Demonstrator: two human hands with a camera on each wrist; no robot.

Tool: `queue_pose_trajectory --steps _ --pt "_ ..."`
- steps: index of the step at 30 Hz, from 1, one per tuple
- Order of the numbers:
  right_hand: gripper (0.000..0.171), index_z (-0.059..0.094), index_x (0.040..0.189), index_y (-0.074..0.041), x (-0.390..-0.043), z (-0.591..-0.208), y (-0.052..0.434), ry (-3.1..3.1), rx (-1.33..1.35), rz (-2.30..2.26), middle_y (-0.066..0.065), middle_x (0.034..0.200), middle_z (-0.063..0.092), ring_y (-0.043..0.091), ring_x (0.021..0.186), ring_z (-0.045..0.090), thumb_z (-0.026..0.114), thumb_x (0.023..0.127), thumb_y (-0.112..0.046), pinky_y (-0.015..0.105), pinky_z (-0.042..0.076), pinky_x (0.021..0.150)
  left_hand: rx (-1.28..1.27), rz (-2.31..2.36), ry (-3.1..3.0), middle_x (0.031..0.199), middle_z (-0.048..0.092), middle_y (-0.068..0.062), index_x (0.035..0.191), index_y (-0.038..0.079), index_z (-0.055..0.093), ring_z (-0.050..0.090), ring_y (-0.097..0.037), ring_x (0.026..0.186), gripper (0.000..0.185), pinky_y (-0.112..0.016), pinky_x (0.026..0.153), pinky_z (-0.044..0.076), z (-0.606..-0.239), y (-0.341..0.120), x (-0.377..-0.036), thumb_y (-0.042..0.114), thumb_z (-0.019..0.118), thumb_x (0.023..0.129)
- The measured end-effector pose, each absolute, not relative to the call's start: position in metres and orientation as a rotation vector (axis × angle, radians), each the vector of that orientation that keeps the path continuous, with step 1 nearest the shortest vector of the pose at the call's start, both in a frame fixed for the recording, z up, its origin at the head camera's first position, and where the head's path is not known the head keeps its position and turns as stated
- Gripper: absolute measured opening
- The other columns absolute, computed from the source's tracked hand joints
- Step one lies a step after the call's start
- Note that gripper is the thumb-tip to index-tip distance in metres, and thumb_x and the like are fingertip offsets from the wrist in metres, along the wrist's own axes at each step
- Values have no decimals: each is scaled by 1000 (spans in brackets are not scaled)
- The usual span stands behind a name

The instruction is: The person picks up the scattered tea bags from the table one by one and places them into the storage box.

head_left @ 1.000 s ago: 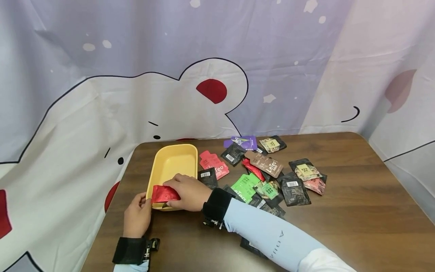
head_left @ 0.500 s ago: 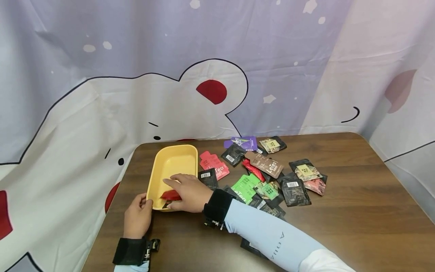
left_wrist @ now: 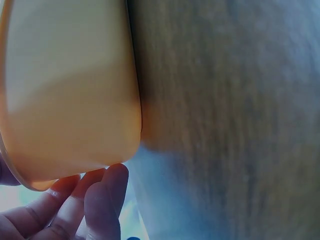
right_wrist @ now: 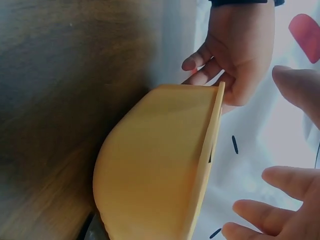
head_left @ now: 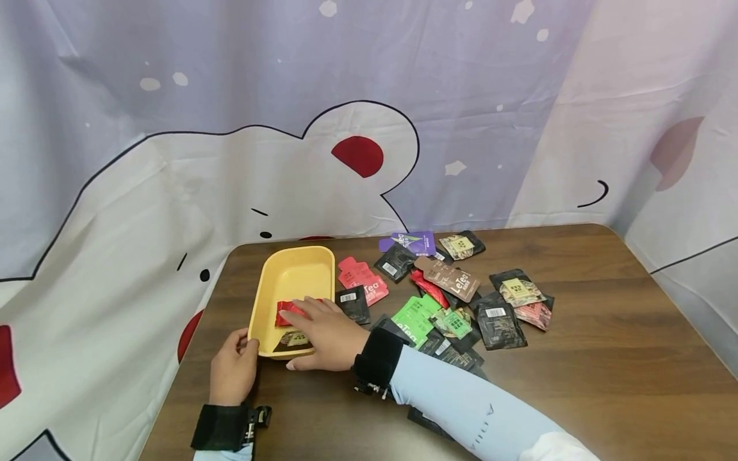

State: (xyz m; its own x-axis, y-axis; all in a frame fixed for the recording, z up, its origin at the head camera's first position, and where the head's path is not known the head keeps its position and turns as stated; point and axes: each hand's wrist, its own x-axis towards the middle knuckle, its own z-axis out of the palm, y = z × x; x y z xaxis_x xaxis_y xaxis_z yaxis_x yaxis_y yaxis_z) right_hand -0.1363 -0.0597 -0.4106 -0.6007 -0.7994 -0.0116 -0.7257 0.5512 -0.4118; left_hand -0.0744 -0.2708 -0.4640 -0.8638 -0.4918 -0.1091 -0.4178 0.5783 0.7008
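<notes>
My left hand (head_left: 233, 368) grips the near left corner of a yellow plastic tray (head_left: 264, 288). In the left wrist view its fingers (left_wrist: 102, 200) press against the tray's outer wall. My right hand (head_left: 331, 336) is over the tray's near right side, fingers spread and holding nothing. Below those fingers, a shiny red sachet (head_left: 285, 312) lies in the tray, partly hidden by the hand. A dark sachet with a yellow label (head_left: 292, 341) lies nearer the front wall. From the right wrist, spread fingertips (right_wrist: 245, 207) show above the tray rim.
Right of the tray, several sachets are scattered on the brown wooden table (head_left: 605, 307). Among them are pink (head_left: 363, 282), green (head_left: 415, 317), brown (head_left: 450, 276), purple (head_left: 418, 242) and black (head_left: 500, 323) ones. A patterned curtain (head_left: 461, 96) hangs behind.
My right hand has let go of the red sachet, which now lies in the tray, and has drawn slightly right with fingers spreading. The left hand has stayed at the tray corner.
</notes>
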Motion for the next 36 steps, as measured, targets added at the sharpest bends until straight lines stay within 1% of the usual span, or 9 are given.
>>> queue_pose_trajectory --steps 4,11,16,21,24,28,36 --pt "86 28 161 -24 -132 -411 -48 2572 -1283 -542 7 167 27 26 157 22 66 91 -58 48 17 128 802 -1165 -2702 125 63 -24 141 -1 52 62 -32 106 46 -41 85 55 -464 -270 -75 25 45 102" --pt "86 28 161 -24 -128 -414 -24 2615 -1267 -496 8 164 35 24 152 31 65 91 -57 46 22 126 821 -1169 -2709 126 62 -24 141 0 51 61 -31 106 47 -42 86 55 -463 -272 -76 25 45 103" --pt "84 29 160 -22 -123 -420 -1 2617 -1285 -483 10 163 35 26 152 32 65 92 -56 49 24 125 829 -1161 -2713 126 63 -24 141 0 52 61 -31 105 46 -40 83 54 -464 -272 -75 26 45 102" --pt "83 32 159 -20 -115 -431 30 2626 -1297 -449 12 162 37 31 151 33 66 92 -54 53 24 125 806 -1163 -2702 127 64 -24 140 1 52 62 -32 107 46 -45 88 54 -465 -271 -74 26 45 102" --pt "82 35 158 -18 -109 -434 45 2621 -1314 -452 13 160 40 33 149 36 68 91 -52 55 25 124 799 -1176 -2697 128 63 -24 141 1 52 62 -33 109 47 -49 92 54 -466 -271 -75 27 44 103" --pt "81 36 157 -18 -99 -438 60 2613 -1312 -425 12 158 43 30 147 40 69 91 -51 54 27 123 811 -1194 -2699 130 62 -24 142 1 50 61 -33 111 47 -51 96 53 -466 -271 -75 27 44 103" --pt "82 38 156 -17 -78 -446 91 2615 -1305 -381 11 155 46 29 143 44 71 89 -50 53 32 120 819 -1199 -2704 131 61 -24 142 2 50 61 -33 111 47 -51 95 53 -464 -270 -74 27 44 103"
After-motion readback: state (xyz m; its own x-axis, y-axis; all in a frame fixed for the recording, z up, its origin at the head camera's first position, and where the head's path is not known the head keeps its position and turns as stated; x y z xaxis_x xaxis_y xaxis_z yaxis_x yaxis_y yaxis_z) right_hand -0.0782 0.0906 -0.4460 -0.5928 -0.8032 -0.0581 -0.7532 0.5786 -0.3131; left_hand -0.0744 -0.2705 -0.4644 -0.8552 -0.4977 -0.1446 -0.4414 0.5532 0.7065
